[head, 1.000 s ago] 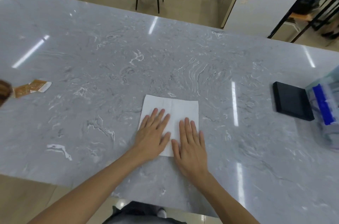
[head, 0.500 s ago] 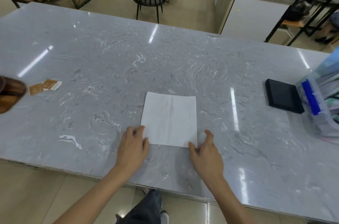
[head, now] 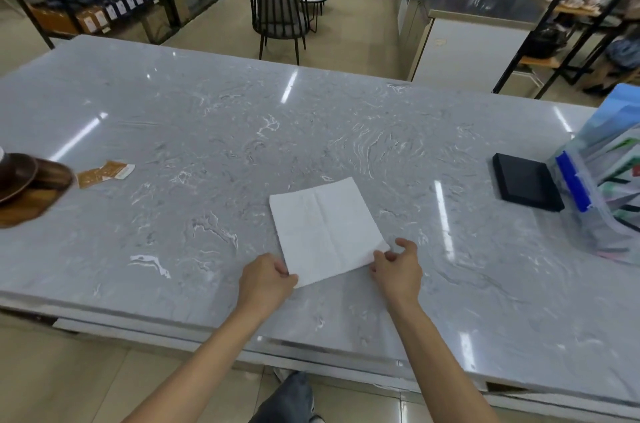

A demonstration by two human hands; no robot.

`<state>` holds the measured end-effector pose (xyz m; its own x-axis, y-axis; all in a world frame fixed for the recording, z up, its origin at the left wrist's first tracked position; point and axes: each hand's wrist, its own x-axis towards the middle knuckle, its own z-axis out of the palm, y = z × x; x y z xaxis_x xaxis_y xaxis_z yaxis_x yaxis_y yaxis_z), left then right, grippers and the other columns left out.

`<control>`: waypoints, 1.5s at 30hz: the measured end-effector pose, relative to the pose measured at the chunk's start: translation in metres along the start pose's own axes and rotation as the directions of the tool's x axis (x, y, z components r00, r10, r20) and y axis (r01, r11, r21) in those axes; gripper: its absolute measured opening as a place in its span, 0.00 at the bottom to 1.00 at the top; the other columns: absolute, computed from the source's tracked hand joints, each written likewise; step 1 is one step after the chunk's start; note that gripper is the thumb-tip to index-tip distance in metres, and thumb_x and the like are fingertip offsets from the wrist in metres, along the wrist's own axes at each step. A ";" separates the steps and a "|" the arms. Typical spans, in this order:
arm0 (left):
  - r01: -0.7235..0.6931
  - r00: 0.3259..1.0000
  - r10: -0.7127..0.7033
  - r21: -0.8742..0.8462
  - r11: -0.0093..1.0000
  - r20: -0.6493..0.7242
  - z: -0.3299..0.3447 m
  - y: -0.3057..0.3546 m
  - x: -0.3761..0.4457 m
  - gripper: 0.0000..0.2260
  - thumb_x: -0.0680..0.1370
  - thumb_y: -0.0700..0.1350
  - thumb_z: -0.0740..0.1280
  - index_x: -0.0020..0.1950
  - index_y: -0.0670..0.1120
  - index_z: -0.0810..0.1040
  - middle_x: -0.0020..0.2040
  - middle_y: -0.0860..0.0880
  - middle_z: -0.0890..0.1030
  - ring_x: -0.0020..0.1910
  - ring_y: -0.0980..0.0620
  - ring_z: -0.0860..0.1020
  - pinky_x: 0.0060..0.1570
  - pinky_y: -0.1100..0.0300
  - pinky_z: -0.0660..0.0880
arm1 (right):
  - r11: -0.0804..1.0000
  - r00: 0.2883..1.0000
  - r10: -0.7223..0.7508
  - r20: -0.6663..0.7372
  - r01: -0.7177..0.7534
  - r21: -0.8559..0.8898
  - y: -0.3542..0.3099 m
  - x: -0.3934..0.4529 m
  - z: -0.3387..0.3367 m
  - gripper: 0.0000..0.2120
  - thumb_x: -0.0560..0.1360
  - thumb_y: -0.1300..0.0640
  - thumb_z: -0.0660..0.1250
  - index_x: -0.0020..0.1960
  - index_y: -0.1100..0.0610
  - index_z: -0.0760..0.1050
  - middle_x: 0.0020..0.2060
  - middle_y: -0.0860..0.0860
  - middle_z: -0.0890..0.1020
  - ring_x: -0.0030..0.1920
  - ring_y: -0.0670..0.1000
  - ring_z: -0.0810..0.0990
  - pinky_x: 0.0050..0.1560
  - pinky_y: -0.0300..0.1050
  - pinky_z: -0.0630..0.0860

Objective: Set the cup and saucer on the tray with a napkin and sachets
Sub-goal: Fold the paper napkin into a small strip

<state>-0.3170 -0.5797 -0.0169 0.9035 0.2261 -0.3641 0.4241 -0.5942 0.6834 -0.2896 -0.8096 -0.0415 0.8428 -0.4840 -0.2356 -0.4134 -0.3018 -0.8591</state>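
A white folded napkin [head: 325, 228] lies on the grey marble table [head: 207, 132], turned slightly counter-clockwise. My left hand [head: 266, 280] pinches its near left corner. My right hand [head: 398, 267] pinches its near right corner. Two brown sachets [head: 104, 173] lie flat at the left. At the far left edge a wooden tray [head: 31, 204] carries a dark brown saucer [head: 15, 173]; only a sliver of a cup shows at the frame edge.
A flat black box [head: 526, 187] rests at the right, beside a clear plastic bag with blue packs [head: 602, 194]. Beyond the table stand a black chair [head: 280, 14], shelving racks and a counter.
My hands slid off the top of the napkin to its near corners and gripped them. The napkin has turned a little, and the view widened to show the tray.
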 end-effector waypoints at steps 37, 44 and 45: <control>-0.745 0.616 0.402 0.336 0.576 0.677 -0.015 0.138 0.237 0.16 0.70 0.44 0.79 0.56 0.44 0.83 0.49 0.47 0.82 0.48 0.49 0.78 0.51 0.56 0.75 | 0.946 0.930 -0.207 0.304 0.270 -0.181 -0.073 0.139 -0.033 0.14 0.74 0.60 0.76 0.59 0.53 0.82 0.45 0.48 0.80 0.48 0.50 0.81 0.42 0.35 0.75; -0.804 0.579 0.565 0.294 0.518 0.588 -0.043 0.136 0.218 0.07 0.75 0.47 0.74 0.50 0.45 0.87 0.47 0.50 0.85 0.40 0.57 0.77 0.44 0.60 0.72 | 0.800 0.865 -0.301 0.402 0.458 -0.386 -0.083 0.128 -0.046 0.12 0.78 0.56 0.71 0.61 0.49 0.82 0.51 0.45 0.80 0.39 0.37 0.76 0.44 0.31 0.69; -0.822 0.562 0.594 0.310 0.477 0.575 -0.047 0.132 0.210 0.07 0.76 0.48 0.73 0.52 0.47 0.86 0.48 0.52 0.84 0.42 0.57 0.75 0.45 0.61 0.71 | 0.782 0.857 -0.323 0.401 0.480 -0.397 -0.083 0.121 -0.048 0.11 0.79 0.56 0.71 0.61 0.49 0.82 0.51 0.45 0.81 0.39 0.36 0.76 0.44 0.31 0.70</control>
<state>-0.0689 -0.5739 0.0267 0.7242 -0.6701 -0.1625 -0.5597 -0.7090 0.4290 -0.1701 -0.8830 0.0230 0.9942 0.0120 -0.1066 -0.0552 -0.7947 -0.6045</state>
